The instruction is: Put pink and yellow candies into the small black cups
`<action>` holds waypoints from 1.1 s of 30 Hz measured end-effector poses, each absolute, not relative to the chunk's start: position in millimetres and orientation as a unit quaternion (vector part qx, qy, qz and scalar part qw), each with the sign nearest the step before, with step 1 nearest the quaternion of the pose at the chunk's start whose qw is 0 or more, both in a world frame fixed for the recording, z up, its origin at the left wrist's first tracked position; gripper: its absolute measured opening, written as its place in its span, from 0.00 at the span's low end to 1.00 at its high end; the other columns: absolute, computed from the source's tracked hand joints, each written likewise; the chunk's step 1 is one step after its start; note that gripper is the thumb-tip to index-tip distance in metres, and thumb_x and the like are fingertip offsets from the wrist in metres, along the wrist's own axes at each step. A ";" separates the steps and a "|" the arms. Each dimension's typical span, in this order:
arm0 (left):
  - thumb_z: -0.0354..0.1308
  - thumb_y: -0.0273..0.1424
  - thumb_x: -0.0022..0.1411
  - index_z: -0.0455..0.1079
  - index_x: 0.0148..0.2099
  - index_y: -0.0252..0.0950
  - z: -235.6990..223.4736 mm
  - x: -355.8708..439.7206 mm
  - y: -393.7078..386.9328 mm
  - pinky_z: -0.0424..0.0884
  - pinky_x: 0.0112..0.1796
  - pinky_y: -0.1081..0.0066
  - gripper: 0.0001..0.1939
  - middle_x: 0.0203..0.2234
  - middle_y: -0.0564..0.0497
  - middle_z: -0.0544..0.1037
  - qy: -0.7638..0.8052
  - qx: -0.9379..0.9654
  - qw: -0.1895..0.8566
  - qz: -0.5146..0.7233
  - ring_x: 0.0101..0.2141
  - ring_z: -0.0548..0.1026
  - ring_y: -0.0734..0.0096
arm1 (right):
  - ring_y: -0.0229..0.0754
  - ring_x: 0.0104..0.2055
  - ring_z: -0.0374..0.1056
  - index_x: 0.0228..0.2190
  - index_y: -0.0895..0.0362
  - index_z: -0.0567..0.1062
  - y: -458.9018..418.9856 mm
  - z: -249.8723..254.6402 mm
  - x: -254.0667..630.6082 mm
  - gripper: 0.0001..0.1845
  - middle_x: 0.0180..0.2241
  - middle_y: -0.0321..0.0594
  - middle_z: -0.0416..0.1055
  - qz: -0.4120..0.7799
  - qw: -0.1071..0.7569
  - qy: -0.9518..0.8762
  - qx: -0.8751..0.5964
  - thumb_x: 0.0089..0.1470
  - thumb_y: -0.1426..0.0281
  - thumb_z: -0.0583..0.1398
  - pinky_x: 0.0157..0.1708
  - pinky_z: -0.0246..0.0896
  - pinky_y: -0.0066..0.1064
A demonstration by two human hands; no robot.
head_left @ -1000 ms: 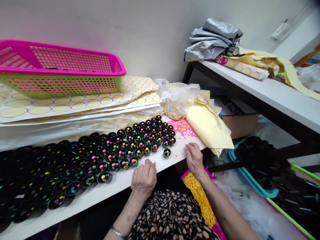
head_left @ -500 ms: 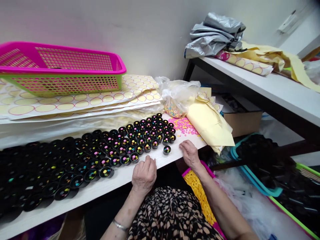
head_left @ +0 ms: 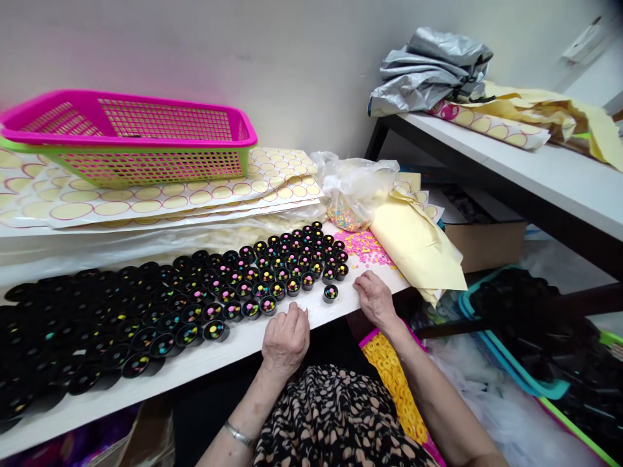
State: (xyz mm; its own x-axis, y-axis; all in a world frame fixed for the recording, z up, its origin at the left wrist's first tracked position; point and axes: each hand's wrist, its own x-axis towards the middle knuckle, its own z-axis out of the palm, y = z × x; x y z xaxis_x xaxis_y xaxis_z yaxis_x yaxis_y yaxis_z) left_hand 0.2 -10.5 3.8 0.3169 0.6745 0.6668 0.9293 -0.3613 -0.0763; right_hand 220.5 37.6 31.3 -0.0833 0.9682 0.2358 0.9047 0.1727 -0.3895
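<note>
Rows of small black round cups (head_left: 204,298), many holding coloured beads, cover a white shelf (head_left: 195,370). One cup (head_left: 330,293) stands apart at the right end. My left hand (head_left: 285,340) rests at the shelf's front edge with its fingers curled, just below the nearest row. My right hand (head_left: 374,297) lies on the shelf right of the lone cup, fingers bent together; what they hold, if anything, is hidden. A loose heap of pink and yellow beads (head_left: 367,248) lies beyond it, next to a clear bag of beads (head_left: 351,194).
A pink and green mesh basket (head_left: 131,136) sits on sheets of round yellow stickers (head_left: 195,194) at the back. Yellow backing paper (head_left: 418,243) hangs off the shelf's right end. A second shelf (head_left: 535,175) at the right carries grey plastic (head_left: 433,65). Bins with black parts (head_left: 535,324) stand below.
The view has shifted slightly. My right hand has drawn a little left, closer to the lone cup. My left hand has stayed at the shelf edge.
</note>
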 end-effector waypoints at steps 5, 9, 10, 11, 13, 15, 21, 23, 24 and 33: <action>0.54 0.28 0.55 0.66 0.37 0.33 2.8 0.4 -11.3 0.59 0.26 0.67 0.06 0.37 0.44 0.75 -0.519 -0.776 0.235 -0.271 0.25 0.65 0.71 | 0.37 0.35 0.60 0.29 0.56 0.67 44.7 40.1 220.5 0.07 0.31 0.38 0.65 0.066 0.098 -0.724 -0.679 0.54 0.72 0.50 0.33 0.49 0.26; 0.53 0.28 0.56 0.66 0.37 0.33 2.4 -0.2 -11.8 0.58 0.26 0.67 0.06 0.37 0.43 0.75 -0.520 -0.776 0.230 -0.272 0.25 0.66 0.71 | 0.38 0.31 0.62 0.27 0.56 0.68 56.8 42.3 228.5 0.08 0.28 0.37 0.68 0.125 0.094 -0.673 -0.723 0.52 0.68 0.51 0.27 0.46 0.27; 0.53 0.28 0.56 0.66 0.37 0.33 2.2 -0.4 -11.6 0.58 0.26 0.67 0.06 0.37 0.43 0.74 -0.519 -0.777 0.225 -0.274 0.25 0.66 0.71 | 0.38 0.30 0.62 0.26 0.56 0.68 59.5 42.7 230.6 0.08 0.26 0.37 0.68 0.134 0.100 -0.667 -0.726 0.52 0.67 0.52 0.27 0.46 0.26; 0.52 0.28 0.56 0.66 0.37 0.33 1.9 -0.6 -11.4 0.58 0.26 0.67 0.06 0.37 0.43 0.74 -0.518 -0.778 0.219 -0.278 0.25 0.66 0.71 | 0.38 0.30 0.62 0.26 0.56 0.68 61.5 43.0 232.5 0.08 0.26 0.37 0.69 0.137 0.105 -0.664 -0.727 0.51 0.67 0.53 0.27 0.46 0.26; 0.51 0.28 0.57 0.66 0.37 0.33 1.6 -0.7 -11.1 0.58 0.26 0.67 0.06 0.38 0.42 0.74 -0.518 -0.778 0.210 -0.287 0.25 0.67 0.71 | 0.37 0.30 0.63 0.26 0.56 0.69 62.8 43.4 235.2 0.08 0.25 0.37 0.69 0.137 0.111 -0.668 -0.723 0.50 0.67 0.53 0.27 0.47 0.26; 0.51 0.27 0.57 0.66 0.37 0.33 1.6 -0.5 -12.3 0.58 0.26 0.67 0.06 0.38 0.42 0.74 -0.519 -0.778 0.200 -0.294 0.26 0.67 0.70 | 0.37 0.30 0.63 0.26 0.57 0.70 59.8 43.2 235.8 0.10 0.26 0.37 0.69 0.136 0.126 -0.678 -0.712 0.51 0.67 0.51 0.28 0.48 0.26; 0.50 0.28 0.57 0.66 0.33 0.32 0.3 -0.5 -22.1 0.54 0.24 0.66 0.05 0.35 0.41 0.74 -0.522 -0.777 0.205 -0.285 0.25 0.65 0.70 | 0.40 0.32 0.64 0.28 0.56 0.71 39.8 29.9 230.7 0.13 0.32 0.41 0.70 0.044 0.125 -0.719 -0.682 0.51 0.66 0.49 0.28 0.51 0.29; 0.51 0.28 0.56 0.66 0.32 0.33 -2.0 -1.0 -23.4 0.52 0.24 0.66 0.05 0.35 0.42 0.74 -0.530 -0.773 0.213 -0.274 0.25 0.65 0.71 | 0.42 0.32 0.64 0.29 0.55 0.71 38.3 22.5 231.1 0.12 0.35 0.42 0.70 0.004 0.100 -0.715 -0.692 0.52 0.67 0.49 0.28 0.52 0.31; 0.51 0.29 0.56 0.65 0.31 0.33 -2.9 -1.3 -23.9 0.52 0.23 0.66 0.05 0.34 0.42 0.73 -0.535 -0.771 0.214 -0.272 0.25 0.65 0.71 | 0.42 0.32 0.64 0.29 0.55 0.71 38.7 20.0 231.7 0.12 0.35 0.43 0.70 -0.004 0.089 -0.713 -0.696 0.52 0.67 0.48 0.28 0.52 0.31; 0.49 0.29 0.57 0.67 0.34 0.30 -6.7 -5.8 -27.2 0.50 0.22 0.66 0.08 0.36 0.38 0.72 -0.527 -0.776 0.185 -0.295 0.26 0.65 0.69 | 0.40 0.29 0.63 0.31 0.55 0.70 46.6 81.9 139.0 0.11 0.28 0.38 0.68 0.218 0.341 -0.691 -0.599 0.47 0.61 0.56 0.31 0.59 0.32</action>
State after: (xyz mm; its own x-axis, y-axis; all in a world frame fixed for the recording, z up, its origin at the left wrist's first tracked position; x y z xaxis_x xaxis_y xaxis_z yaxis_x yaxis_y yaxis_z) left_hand -5.8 -27.2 -6.7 0.2713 0.7084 0.6516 0.9261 -0.3766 0.0239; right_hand 139.0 46.6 81.9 -0.0510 0.9764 0.2098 0.6785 0.1880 -0.7101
